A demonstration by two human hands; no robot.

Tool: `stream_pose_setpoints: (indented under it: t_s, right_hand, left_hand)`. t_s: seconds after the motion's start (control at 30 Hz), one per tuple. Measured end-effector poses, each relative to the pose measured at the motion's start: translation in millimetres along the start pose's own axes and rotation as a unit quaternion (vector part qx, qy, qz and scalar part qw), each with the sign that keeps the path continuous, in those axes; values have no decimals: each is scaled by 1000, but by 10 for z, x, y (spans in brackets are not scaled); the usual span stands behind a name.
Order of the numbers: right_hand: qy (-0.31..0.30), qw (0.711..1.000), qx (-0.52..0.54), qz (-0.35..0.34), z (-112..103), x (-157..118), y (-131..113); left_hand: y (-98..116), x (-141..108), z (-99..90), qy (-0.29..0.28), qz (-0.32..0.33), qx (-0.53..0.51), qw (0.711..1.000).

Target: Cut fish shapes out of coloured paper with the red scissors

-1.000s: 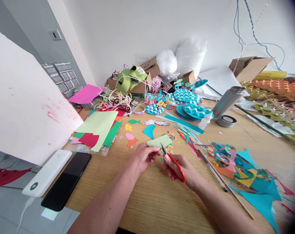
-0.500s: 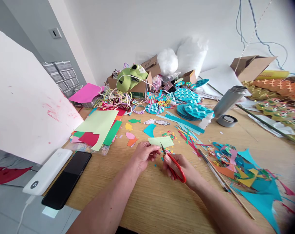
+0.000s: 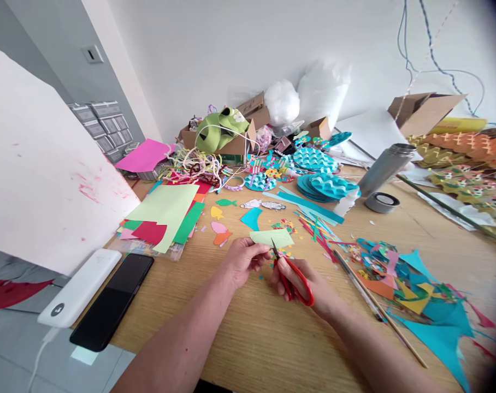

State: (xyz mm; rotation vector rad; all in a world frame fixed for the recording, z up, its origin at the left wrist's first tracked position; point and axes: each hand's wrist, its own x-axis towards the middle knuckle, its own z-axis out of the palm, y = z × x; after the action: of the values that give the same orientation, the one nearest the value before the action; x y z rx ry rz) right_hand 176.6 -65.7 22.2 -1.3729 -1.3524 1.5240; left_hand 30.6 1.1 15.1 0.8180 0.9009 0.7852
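Observation:
A pale green paper piece (image 3: 278, 237) with faint drawn lines is pinched along its lower left edge by my left hand (image 3: 247, 256). My right hand (image 3: 293, 278) is closed around red-handled scissors (image 3: 304, 284), whose dark blades point up and meet the paper's lower edge. Beyond my hands lie cut fish shapes: a green fish (image 3: 226, 202), a yellow fish (image 3: 216, 213), a pink fish (image 3: 218, 227) and an orange fish (image 3: 222, 238). Two fish with drawn black outlines (image 3: 273, 206) rest near a blue paper scrap (image 3: 252, 218).
Coloured paper sheets (image 3: 161, 210), a black phone (image 3: 113, 303) and a white power bank (image 3: 80, 286) lie on the left. Paper scraps (image 3: 432, 305), a pen (image 3: 360, 289) and a thin stick (image 3: 395, 327) are at right. A metal flask (image 3: 385, 169) stands behind, near blue wavy discs (image 3: 325, 187).
The scissors and my right hand have shifted very slightly, with the handles a little wider apart. The paper and my left hand are almost where they were.

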Motion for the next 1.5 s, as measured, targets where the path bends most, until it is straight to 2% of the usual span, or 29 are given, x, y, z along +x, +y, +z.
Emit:
stream_pose_setpoints:
  t_s: [0.87,1.1,1.5]
  right_hand:
    - [15,999,30,15,10,18,11]
    - [25,999,26,12,0,21,8]
    - [19,1000,9,5,9,-4,-18]
  left_hand:
    - [11,-8,2,-4,-6,-18,1000]
    - [-9,-15,-2,-36,-20,-13,999]
    - [4,-17,-9,-30,4,-5,1000]
